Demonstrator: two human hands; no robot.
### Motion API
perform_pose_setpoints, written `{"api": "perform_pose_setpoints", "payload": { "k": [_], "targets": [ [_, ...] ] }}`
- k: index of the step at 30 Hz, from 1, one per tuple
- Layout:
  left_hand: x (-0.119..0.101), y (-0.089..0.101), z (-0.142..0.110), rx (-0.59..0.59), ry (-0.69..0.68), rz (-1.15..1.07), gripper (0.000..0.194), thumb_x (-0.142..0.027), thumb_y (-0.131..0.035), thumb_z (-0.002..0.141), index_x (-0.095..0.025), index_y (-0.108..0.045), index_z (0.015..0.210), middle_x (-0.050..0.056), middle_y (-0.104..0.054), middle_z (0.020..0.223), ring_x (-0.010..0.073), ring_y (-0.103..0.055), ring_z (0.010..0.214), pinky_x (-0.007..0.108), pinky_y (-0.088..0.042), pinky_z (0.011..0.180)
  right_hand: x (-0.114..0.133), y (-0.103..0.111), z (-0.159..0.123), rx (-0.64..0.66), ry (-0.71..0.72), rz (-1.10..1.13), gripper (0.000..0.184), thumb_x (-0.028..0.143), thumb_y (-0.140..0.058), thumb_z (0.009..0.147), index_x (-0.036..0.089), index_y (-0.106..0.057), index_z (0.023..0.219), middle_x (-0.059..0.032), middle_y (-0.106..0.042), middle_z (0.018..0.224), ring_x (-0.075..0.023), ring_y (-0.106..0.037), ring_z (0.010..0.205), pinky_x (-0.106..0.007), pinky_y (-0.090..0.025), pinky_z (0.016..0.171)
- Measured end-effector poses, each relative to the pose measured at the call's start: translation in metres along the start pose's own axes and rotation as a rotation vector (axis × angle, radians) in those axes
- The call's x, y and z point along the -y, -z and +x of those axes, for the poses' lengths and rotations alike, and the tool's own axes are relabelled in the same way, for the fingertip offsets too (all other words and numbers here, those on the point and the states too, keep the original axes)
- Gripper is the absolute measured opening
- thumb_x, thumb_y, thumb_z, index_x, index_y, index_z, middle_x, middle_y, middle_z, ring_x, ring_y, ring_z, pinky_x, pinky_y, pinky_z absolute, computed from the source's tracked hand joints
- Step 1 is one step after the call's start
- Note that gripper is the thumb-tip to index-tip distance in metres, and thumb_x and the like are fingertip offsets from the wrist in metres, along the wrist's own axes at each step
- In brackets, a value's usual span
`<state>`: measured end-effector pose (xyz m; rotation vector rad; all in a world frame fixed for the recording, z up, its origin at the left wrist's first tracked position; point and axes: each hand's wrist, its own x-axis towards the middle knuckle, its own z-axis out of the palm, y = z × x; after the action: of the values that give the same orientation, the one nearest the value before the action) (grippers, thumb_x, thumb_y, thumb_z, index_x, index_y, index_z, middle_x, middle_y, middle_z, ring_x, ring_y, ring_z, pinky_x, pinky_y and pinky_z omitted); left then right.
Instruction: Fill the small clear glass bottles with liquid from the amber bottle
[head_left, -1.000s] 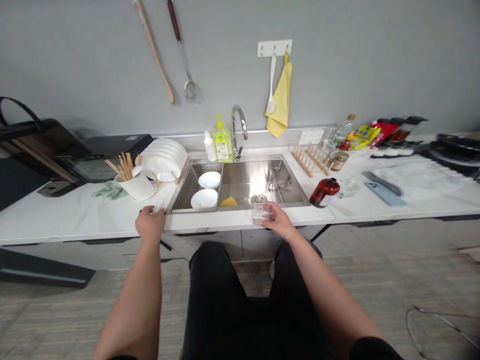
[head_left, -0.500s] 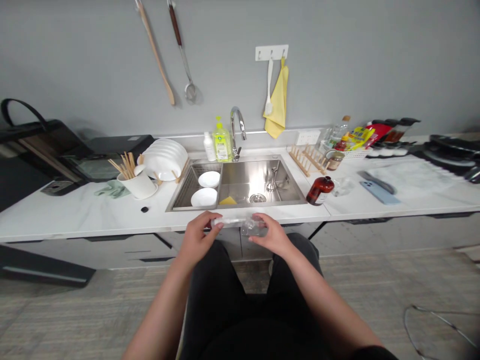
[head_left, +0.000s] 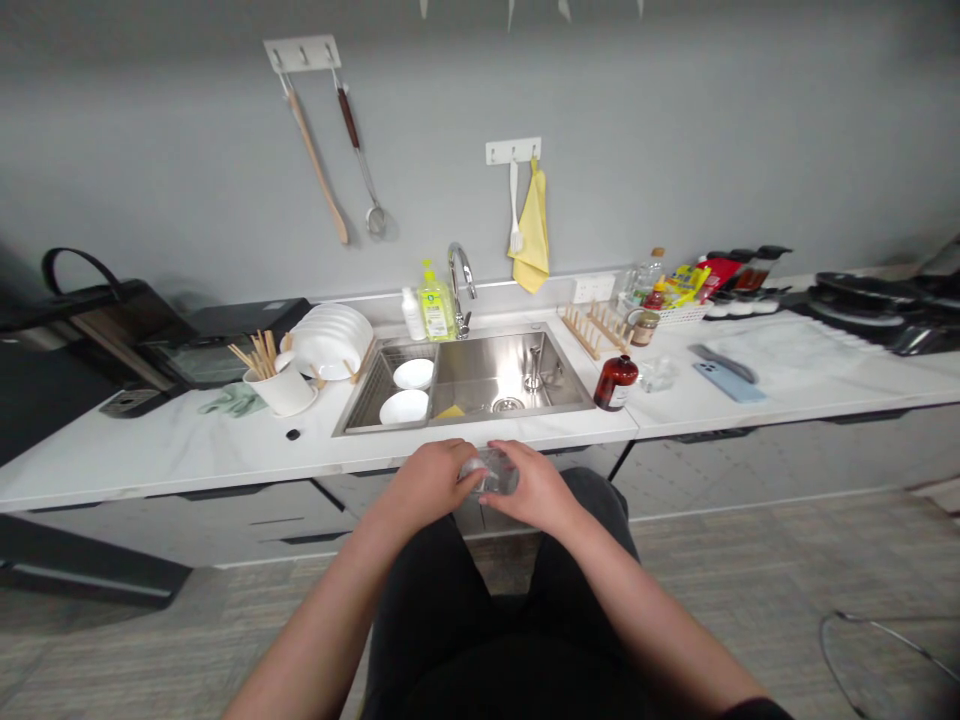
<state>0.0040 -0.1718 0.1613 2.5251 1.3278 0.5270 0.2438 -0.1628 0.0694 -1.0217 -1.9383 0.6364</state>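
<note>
A small clear plastic container (head_left: 499,472) is held in front of the counter edge, above my lap. My right hand (head_left: 529,482) is curled around its right side, thumb below and fingers above. On the other side my left hand (head_left: 442,480) closes on a clear, whitish piece (head_left: 471,467) at the container's left end. How the two pieces join cannot be made out behind the fingers. Just beyond the hands is the steel sink (head_left: 480,375), with two white bowls (head_left: 405,407) in its left basket and a yellow sponge (head_left: 451,411).
A brown bottle (head_left: 616,383) stands right of the sink, near crumpled clear plastic (head_left: 657,374) and a blue phone (head_left: 729,382). Left are a utensil cup (head_left: 281,391), white plates (head_left: 330,340) and a small black cap (head_left: 292,434). The faucet (head_left: 459,285) rises behind the sink.
My left hand has moved right, bringing its clear whitish piece up to the container in my right hand. The hands are now close together. The camera view has tilted up and shifted slightly.
</note>
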Motion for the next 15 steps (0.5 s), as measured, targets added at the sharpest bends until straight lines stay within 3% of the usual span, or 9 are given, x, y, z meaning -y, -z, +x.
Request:
{"api": "perform_pose_setpoints", "payload": {
  "k": [3, 7, 10, 12, 15],
  "targets": [
    [-0.004, -0.001, 0.002, 0.003, -0.094, -0.066, 0.016, -0.025, -0.072, 0.108, -0.023, -0.082, 0.12, 0.009, -0.082, 0.113, 0.0276, -0.078, 0.105, 0.04, -0.059, 0.094, 0.004, 0.006, -0.002, 0.0, -0.02, 0.029, 0.089, 0.031, -0.107, 0.072, 0.025, -0.071, 0.153, -0.0147, -0.08, 0.144, -0.033, -0.082, 0.113, -0.051, -0.068, 0.104],
    [-0.005, 0.002, 0.0, 0.009, -0.274, -0.209, 0.054, 0.001, -0.064, 0.095, -0.031, -0.079, 0.136, 0.007, -0.079, 0.137, 0.0254, -0.074, 0.13, 0.043, -0.059, 0.115, 0.005, 0.013, -0.005, 0.025, -0.011, 0.069, 0.087, 0.033, -0.109, 0.07, 0.025, -0.074, 0.148, -0.013, -0.082, 0.14, -0.0308, -0.082, 0.105, -0.048, -0.068, 0.098],
    [-0.008, 0.004, -0.001, -0.027, -0.259, -0.239, 0.071, -0.005, -0.075, 0.091, -0.032, -0.069, 0.156, 0.009, -0.073, 0.152, 0.0287, -0.069, 0.142, 0.048, -0.056, 0.123, 0.007, 0.016, -0.006, 0.033, 0.013, 0.101, 0.081, 0.034, -0.108, 0.072, 0.026, -0.075, 0.146, -0.0126, -0.082, 0.142, -0.0314, -0.082, 0.11, -0.045, -0.068, 0.095],
    [-0.01, 0.004, -0.002, -0.066, -0.18, -0.217, 0.06, -0.019, -0.083, 0.095, -0.029, -0.07, 0.153, 0.011, -0.077, 0.144, 0.0302, -0.074, 0.131, 0.05, -0.06, 0.117, 0.008, 0.017, -0.006, 0.028, 0.008, 0.109, 0.082, 0.035, -0.108, 0.073, 0.026, -0.075, 0.148, -0.0129, -0.082, 0.144, -0.0324, -0.082, 0.114, -0.046, -0.068, 0.097],
    [-0.009, 0.003, -0.002, -0.069, -0.113, -0.17, 0.025, -0.026, -0.075, 0.105, -0.025, -0.079, 0.13, 0.008, -0.08, 0.117, 0.0265, -0.078, 0.106, 0.046, -0.065, 0.101, 0.009, 0.018, -0.006, 0.021, -0.011, 0.092, 0.088, 0.036, -0.11, 0.07, 0.026, -0.074, 0.15, -0.0141, -0.081, 0.145, -0.034, -0.082, 0.116, -0.049, -0.068, 0.102]
  ]
}}
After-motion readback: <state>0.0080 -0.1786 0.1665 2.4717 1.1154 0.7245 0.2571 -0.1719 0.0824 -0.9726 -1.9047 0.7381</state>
